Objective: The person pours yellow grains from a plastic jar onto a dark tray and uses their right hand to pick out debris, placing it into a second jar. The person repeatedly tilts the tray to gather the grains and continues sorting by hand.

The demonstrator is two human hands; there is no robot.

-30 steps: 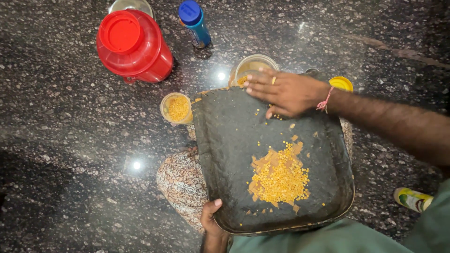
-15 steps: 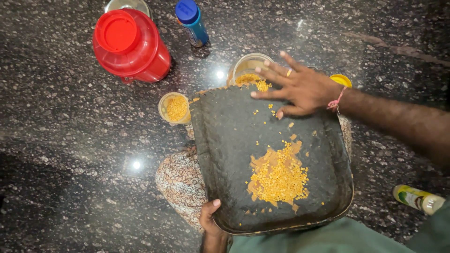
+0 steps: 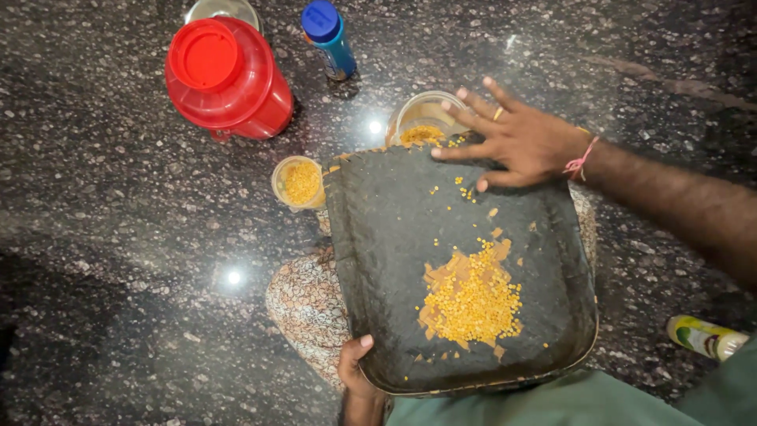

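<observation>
Nearest, at the bottom edge: green cloth [image 3: 552, 406] of the wearer's clothing, and above it the left hand [image 3: 356, 371], closed on the near left rim of the winnowing tray [image 3: 378, 237], thumb on top, the fingers hidden beneath.

Item: winnowing tray, dark, flat, roughly square with a raised rim, held over a knee in patterned fabric [image 3: 303, 304]. Its near half carries a heap of yellow split lentils [image 3: 473, 296], with pale husk flakes mixed into and around the heap. A few loose grains [image 3: 465, 189] lie scattered near the far edge.

Item: right hand [image 3: 524, 142], open, fingers spread wide, palm down on the far right part of the tray, gripping nothing. A ring shows on one finger and a pink thread [image 3: 582, 162] circles the wrist.

Item: clear container [image 3: 426, 118], just beyond the far rim of the tray, partly filled with yellow lentils, close to the fingertips.

Item: small round cup [image 3: 298, 181], holding yellow lentils, on the floor just left of the tray's far left corner.

Item: yellow-green bottle [image 3: 704, 335], lying on the floor at the right edge.

Farthest: red jar with a red lid [image 3: 225, 79], upright; a metal vessel [image 3: 222, 9] partly visible behind it; a blue-capped bottle [image 3: 330, 39] beside it. All stand on the speckled dark stone floor [image 3: 118, 237].
</observation>
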